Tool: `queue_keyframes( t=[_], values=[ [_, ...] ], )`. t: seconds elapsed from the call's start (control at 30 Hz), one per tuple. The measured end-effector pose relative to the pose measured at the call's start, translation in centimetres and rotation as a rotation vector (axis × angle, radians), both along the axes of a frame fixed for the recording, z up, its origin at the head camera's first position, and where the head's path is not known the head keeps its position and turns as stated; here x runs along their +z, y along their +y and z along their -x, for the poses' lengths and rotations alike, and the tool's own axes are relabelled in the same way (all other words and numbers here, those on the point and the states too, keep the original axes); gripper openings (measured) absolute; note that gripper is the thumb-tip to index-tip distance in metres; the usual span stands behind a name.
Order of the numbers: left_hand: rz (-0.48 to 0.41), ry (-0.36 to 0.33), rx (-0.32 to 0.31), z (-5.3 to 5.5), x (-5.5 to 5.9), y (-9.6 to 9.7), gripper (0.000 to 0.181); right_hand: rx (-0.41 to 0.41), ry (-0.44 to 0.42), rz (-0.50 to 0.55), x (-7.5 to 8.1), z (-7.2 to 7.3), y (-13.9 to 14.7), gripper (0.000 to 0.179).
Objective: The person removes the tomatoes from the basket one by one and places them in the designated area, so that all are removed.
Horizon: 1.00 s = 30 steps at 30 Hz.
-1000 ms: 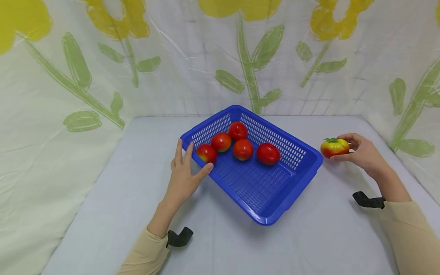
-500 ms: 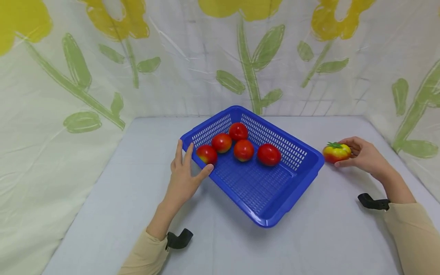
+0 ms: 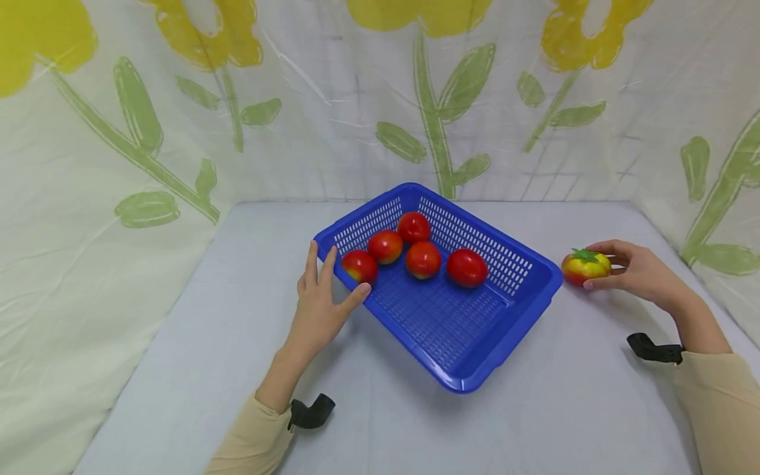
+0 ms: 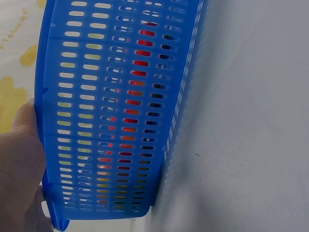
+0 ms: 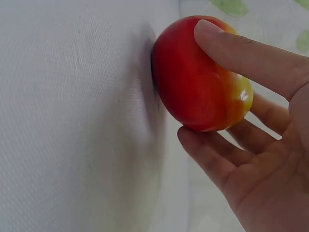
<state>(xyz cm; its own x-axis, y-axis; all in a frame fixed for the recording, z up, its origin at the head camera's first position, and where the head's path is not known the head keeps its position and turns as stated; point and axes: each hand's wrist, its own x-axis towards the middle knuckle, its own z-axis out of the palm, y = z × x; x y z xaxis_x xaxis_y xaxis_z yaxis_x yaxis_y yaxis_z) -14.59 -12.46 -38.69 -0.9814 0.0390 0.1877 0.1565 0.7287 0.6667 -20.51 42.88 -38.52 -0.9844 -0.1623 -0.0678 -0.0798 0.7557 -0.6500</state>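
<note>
A blue plastic basket (image 3: 442, 376) lies at the middle of the table, turned at an angle, with several red tomatoes (image 3: 423, 259) grouped mostly toward its left end. My left hand (image 3: 317, 316) is at the basket's left corner, fingers straight and spread, thumb on the near rim. In the left wrist view that hand (image 4: 19, 169) shows along the rim, outside the slotted wall. Right of the basket, my right hand (image 3: 644, 274) holds a red and yellow tomato (image 3: 584, 267) with green leaves on top. The right wrist view has the thumb across this tomato (image 5: 193, 82) and fingers behind, close over the tabletop.
A pale cloth covers the table (image 3: 237, 343). Behind it hangs a white curtain (image 3: 320, 119) painted with yellow flowers and green leaves, and it comes down along both sides. Black wrist mounts (image 3: 311, 411) sit by both sleeves.
My right hand and its tomato have moved slightly right and toward me, lower to the table, and the tomato's leafy top has turned more into view. The left hand and basket stay in place.
</note>
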Motion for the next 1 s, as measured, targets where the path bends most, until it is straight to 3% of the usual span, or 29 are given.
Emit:
queue_keyframes(
  t=[0.43, 0.73, 1.0],
  values=[
    [-0.006, 0.000, 0.004, -0.10, -0.03, -0.01, 0.096, 0.011, 0.008, 0.010, -0.17, 0.06, 0.12, 0.070],
    [-0.007, 0.004, 0.002, -0.10, -0.04, -0.03, 0.096, 0.042, -0.013, -0.042, 0.11, -0.19, 0.71, 0.065],
    [-0.010, -0.002, 0.002, -0.12, -0.07, -0.08, 0.096, 0.019, -0.009, -0.027, 0.13, -0.26, 0.61, 0.063]
  ],
)
